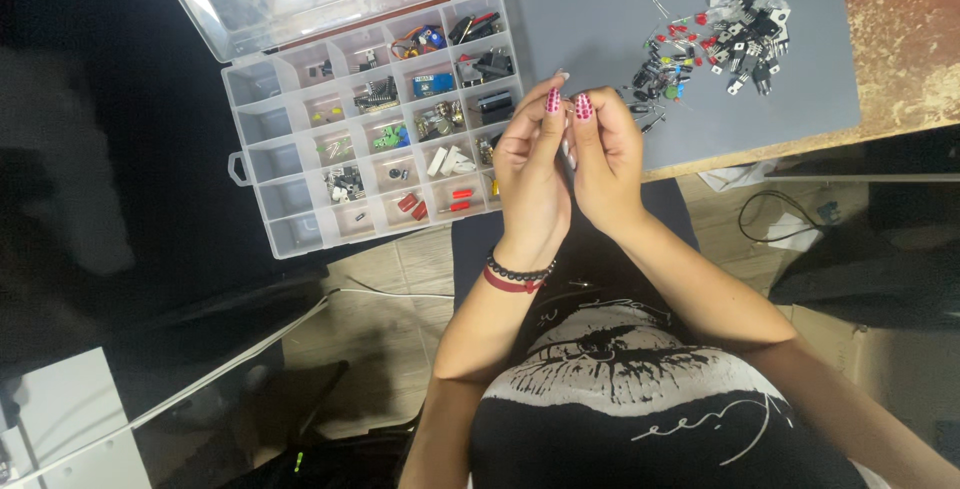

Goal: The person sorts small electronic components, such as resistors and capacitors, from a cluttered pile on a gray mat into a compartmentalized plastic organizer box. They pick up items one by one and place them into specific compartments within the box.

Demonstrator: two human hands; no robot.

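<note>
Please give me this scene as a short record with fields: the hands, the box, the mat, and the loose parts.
left hand: raised beside the right, fingertips pinched together; what they pinch is too small to tell
right hand: raised, fingertips meeting the left's
organizer box: clear plastic, lid open, compartments with small electronic parts
mat: grey, on the table
loose parts: heap of small components on the mat, right of the box

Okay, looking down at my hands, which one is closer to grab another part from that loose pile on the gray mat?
Probably the right hand. It sits on the side of the loose pile on the gray mat, while the left hand is nearer the compartment box. Both hands are raised together, fingertips touching.
</note>
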